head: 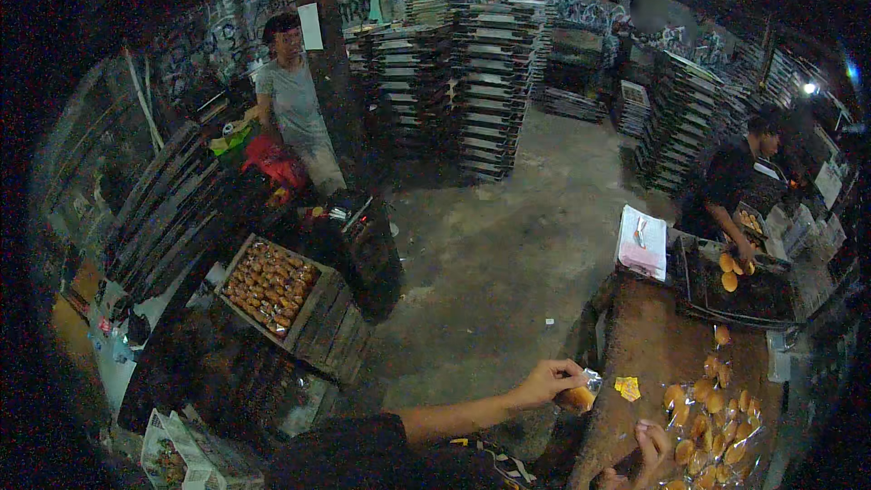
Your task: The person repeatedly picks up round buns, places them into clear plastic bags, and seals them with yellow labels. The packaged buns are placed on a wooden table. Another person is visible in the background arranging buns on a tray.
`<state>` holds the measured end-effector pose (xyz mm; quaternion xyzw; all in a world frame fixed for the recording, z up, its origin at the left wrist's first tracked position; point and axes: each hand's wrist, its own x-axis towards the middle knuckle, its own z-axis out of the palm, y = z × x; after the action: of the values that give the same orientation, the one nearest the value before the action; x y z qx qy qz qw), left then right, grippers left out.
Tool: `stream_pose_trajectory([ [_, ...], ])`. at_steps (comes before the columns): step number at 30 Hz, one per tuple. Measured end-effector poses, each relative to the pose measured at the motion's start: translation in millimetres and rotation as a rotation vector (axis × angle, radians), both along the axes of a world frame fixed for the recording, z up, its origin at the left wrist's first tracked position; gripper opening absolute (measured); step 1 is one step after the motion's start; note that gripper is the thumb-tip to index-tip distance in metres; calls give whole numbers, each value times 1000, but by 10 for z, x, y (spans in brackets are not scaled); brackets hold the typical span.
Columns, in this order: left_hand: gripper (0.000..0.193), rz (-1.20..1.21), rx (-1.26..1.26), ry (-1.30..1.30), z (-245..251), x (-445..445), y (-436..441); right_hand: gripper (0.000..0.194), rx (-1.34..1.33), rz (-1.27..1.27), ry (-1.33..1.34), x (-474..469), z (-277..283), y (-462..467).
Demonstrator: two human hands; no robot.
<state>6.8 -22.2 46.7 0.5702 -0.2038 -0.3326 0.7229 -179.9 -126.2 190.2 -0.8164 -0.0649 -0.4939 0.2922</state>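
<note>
My left hand [550,380] pinches the top of a clear plastic bag with a golden-brown bun [577,399] inside. It holds the bag beside the edge of a brown wooden table [629,327]. Low over that table, my right hand [646,452] has its fingers apart, with nothing visible between them; the lower part of the hand is cut off by the picture's rim. Small yellow printed slips [627,388] lie on the wood between my hands. To their right spreads a loose group of buns [711,415], many in shiny clear wrapping.
At the table's far end, a person [728,170] handles buns over a dark tray [704,286]. A booklet [642,241] lies nearby. Left stands a wooden crate [333,327] of wrapped buns. Another person [292,102] stands behind it. Tall tray stacks [493,88] line the back.
</note>
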Motion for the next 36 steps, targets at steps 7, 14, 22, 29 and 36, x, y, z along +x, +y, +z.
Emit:
stream_pose_trajectory([
  [7, 17, -40, -109, 41, 147, -223, 52, 58, 294, -210, 384, 418, -428, 60],
  [14, 16, -151, -69, 53, 188, -260, 110, 49, 934, 58, 463, 392, -981, 23],
  [22, 16, -188, -105, 133, 241, -253, 82, 23, 449, -82, 433, 378, -834, 63],
  [29, 17, -63, -107, -69, 178, -333, 21, 20, 285, -77, 513, 379, -739, -13],
  [36, 13, 26, -108, -485, 28, -363, -44, 5, 512, -90, 574, 382, -831, -64],
])
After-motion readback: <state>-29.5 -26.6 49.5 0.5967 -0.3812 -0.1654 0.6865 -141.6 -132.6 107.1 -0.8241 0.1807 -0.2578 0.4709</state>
